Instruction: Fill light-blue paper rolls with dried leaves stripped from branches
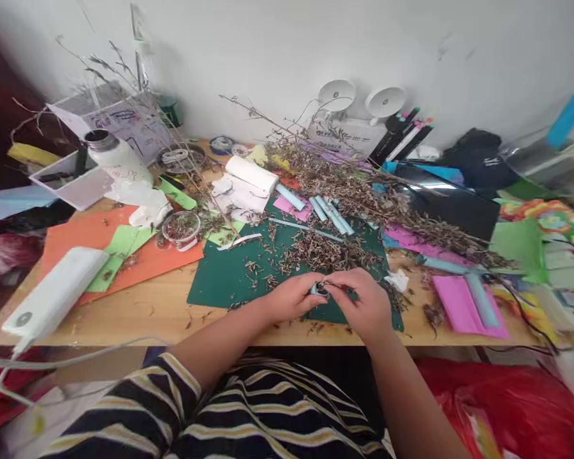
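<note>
- If squeezed too hard, could crush pale-blue paper tube (314,289) gripped in left hand (294,298).
- Pinching dry, brown leaf bits (326,284) in right hand (363,301); may spill if tilted.

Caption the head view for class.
Left hand holds a blue tube, right hand at its opening, dried leaves heaped beyond.

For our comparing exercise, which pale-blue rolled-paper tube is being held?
The pale-blue paper tube above the dark-green flat mat, gripped by the left hand; the other tubes lie unheld.
</note>
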Tool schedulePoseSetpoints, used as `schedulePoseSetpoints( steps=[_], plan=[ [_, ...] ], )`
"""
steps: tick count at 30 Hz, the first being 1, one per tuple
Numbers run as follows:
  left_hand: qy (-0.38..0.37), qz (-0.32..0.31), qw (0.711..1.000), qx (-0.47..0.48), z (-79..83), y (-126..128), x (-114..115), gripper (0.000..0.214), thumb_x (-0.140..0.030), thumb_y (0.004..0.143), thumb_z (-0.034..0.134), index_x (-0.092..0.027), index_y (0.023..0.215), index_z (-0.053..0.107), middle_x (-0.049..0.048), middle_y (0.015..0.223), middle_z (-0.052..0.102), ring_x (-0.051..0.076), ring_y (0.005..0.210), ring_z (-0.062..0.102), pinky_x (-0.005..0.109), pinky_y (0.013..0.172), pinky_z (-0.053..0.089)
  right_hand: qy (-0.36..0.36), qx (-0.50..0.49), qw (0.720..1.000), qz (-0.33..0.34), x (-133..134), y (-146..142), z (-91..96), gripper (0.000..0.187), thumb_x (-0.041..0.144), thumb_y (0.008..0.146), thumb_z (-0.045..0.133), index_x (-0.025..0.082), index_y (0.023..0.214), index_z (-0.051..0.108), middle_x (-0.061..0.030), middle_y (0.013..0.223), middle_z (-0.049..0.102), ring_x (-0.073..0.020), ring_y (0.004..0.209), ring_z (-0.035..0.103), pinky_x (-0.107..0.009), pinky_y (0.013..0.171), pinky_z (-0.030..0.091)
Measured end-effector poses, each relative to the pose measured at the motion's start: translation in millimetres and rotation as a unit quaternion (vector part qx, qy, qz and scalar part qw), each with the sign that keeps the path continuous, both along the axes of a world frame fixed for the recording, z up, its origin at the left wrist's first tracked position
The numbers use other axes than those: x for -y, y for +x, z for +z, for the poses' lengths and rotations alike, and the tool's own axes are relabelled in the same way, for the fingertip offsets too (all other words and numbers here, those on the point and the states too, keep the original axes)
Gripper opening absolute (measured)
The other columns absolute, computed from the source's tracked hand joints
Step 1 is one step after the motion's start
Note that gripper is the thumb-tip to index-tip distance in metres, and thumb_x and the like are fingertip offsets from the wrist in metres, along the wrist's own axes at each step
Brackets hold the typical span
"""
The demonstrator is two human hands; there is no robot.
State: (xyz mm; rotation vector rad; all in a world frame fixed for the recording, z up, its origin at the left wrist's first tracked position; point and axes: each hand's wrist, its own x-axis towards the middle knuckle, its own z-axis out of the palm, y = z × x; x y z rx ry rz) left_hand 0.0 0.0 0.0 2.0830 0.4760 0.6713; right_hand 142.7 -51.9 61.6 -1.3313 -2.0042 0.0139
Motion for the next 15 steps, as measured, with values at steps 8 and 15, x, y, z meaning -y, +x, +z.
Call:
schedulePoseSetpoints(
  steps=[8, 15],
  plan=[
    [-0.020, -0.004, 1.000, -0.005, 5.1, -1.2, -0.8, 0.059, -0.060, 0.081, 0.017, -0.011, 0.096, 0.046, 0.0104, 0.087, 0.056, 0.017, 0.077, 0.053, 0.027, 0.069, 0.044, -0.038, 0.053, 0.995, 0.072, 0.5, 7.6, 1.9, 0.012, 0.018, 0.078, 0.049, 0.019, 0.082, 0.060, -0.0068, 0.089, 0.060, -0.0170, 0.078, 0.053, -0.033, 0.069, 0.044],
    [-0.025, -0.017, 1.000, 0.007, 5.1, -0.7, -0.9, 0.059, -0.061, 0.080, 0.019, -0.011, 0.097, 0.046, 0.0106, 0.088, 0.057, 0.017, 0.078, 0.054, 0.027, 0.069, 0.043, -0.085, 0.024, 0.995, 0.046, 1.5, 6.7, 4.0, 0.015, 0.016, 0.079, 0.045, 0.019, 0.087, 0.057, -0.0054, 0.079, 0.057, -0.0159, 0.076, 0.052, -0.030, 0.067, 0.045]
  ],
)
